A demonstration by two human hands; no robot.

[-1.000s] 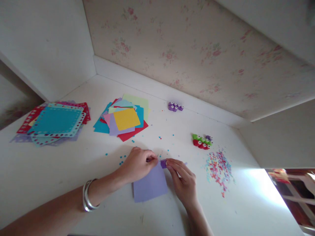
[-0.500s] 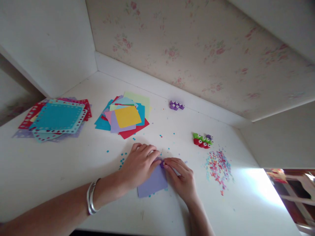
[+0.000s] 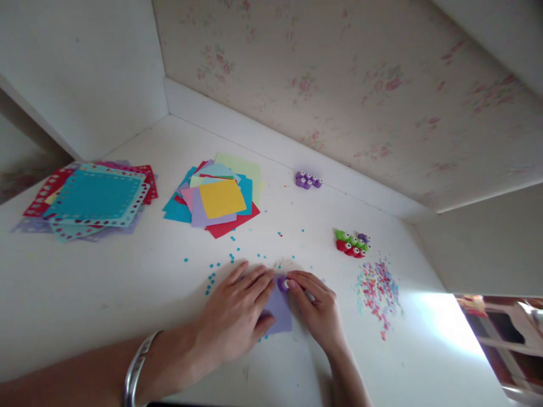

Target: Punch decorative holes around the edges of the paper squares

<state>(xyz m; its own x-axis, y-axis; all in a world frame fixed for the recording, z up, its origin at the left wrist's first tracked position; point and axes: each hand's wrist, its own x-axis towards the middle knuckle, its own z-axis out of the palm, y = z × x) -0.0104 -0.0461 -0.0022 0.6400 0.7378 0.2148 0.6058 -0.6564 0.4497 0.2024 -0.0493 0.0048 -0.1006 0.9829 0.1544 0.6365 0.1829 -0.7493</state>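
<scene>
My left hand (image 3: 235,311) lies flat with fingers stretched out, pressing down a lilac paper square (image 3: 280,311) on the white table (image 3: 127,282). It covers most of the sheet. My right hand (image 3: 316,308) is closed on a small purple paper punch (image 3: 283,284) at the sheet's far edge, fingers pinched round it. A silver bangle (image 3: 136,367) sits on my left wrist.
A loose stack of coloured paper squares (image 3: 218,198) lies ahead; a pile of punched sheets (image 3: 91,200) lies far left. Purple punches (image 3: 308,180) sit by the wall; red, green and purple punches (image 3: 352,243) lie right, beside a heap of paper confetti (image 3: 377,291). Blue bits dot the table.
My left hand has gone from pinching the sheet's far edge to lying flat over it. The sheet has slid toward me under that hand. The right hand stayed on the punch.
</scene>
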